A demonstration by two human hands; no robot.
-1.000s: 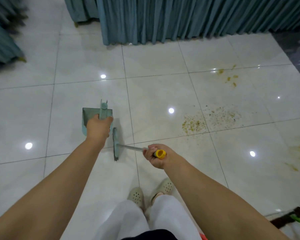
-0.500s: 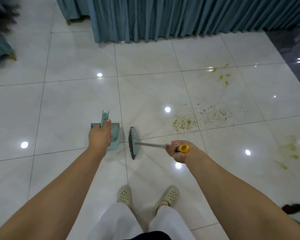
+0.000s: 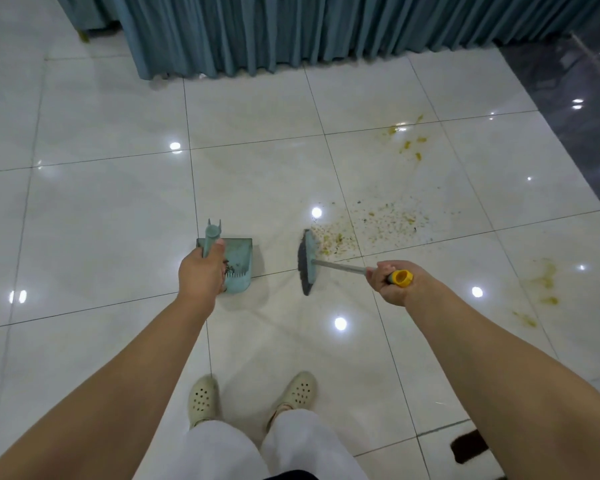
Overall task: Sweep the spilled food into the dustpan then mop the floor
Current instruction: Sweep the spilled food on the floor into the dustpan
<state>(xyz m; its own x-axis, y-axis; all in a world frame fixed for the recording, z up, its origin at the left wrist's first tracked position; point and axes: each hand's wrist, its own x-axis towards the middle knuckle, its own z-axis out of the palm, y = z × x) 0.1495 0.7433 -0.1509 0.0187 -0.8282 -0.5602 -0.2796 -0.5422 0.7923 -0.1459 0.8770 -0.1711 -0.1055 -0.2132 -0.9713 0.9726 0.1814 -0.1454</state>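
My left hand [image 3: 201,273] grips the upright handle of a teal dustpan [image 3: 239,263] that rests on the white tile floor, its mouth facing right. My right hand [image 3: 390,282] holds the yellow-capped metal handle of a small teal broom [image 3: 307,261]. The broom head stands on the floor between the dustpan and the spilled food [image 3: 368,226], touching the crumbs' left edge. The crumbs spread rightward in a yellowish scatter. More yellow smears [image 3: 407,142] lie farther back, and wet yellow stains [image 3: 542,285] sit at the right.
A teal pleated curtain [image 3: 291,29] hangs along the back. Dark flooring [image 3: 575,109] begins at the far right. A dark mop head [image 3: 468,445] peeks out behind my right forearm. My feet in cream clogs [image 3: 203,398] stand just behind the tools.
I have stepped right. Both hands carried the dustpan and broom rightward, and the broom head now reaches the edge of the crumbs.
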